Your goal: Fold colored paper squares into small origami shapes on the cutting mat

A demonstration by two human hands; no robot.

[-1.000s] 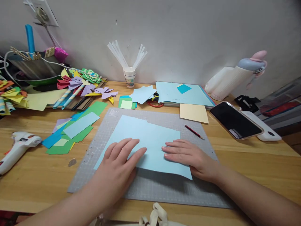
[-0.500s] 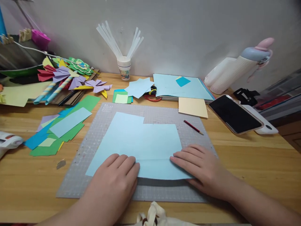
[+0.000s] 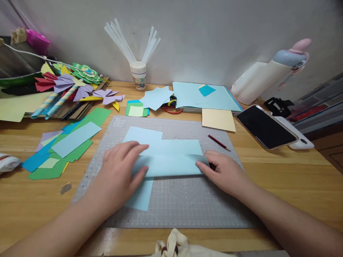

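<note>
A light blue sheet of paper (image 3: 171, 165) lies over the grey cutting mat (image 3: 187, 210), its near part bent up and over toward the back. My left hand (image 3: 120, 171) holds the left end of the bent part, thumb in front and fingers on top. At the right end, my right hand (image 3: 221, 169) pinches the same part between thumb and fingers. Another piece of light blue paper (image 3: 142, 194) shows below the fold near my left hand. A dark red pencil (image 3: 219, 142) rests on the mat at the right.
Coloured paper strips (image 3: 76, 139) and paper flowers (image 3: 83, 85) lie at the left. Behind the mat stand paper cups (image 3: 138, 75) with white straws. On the right are a phone (image 3: 266, 126) and a leaning bottle (image 3: 270, 76). A beige sheet (image 3: 218, 120) overlaps the mat's back edge.
The near part of the blue sheet has been lifted and bent away from me. Both hands have moved up the mat with it, and a blue piece now shows below the fold.
</note>
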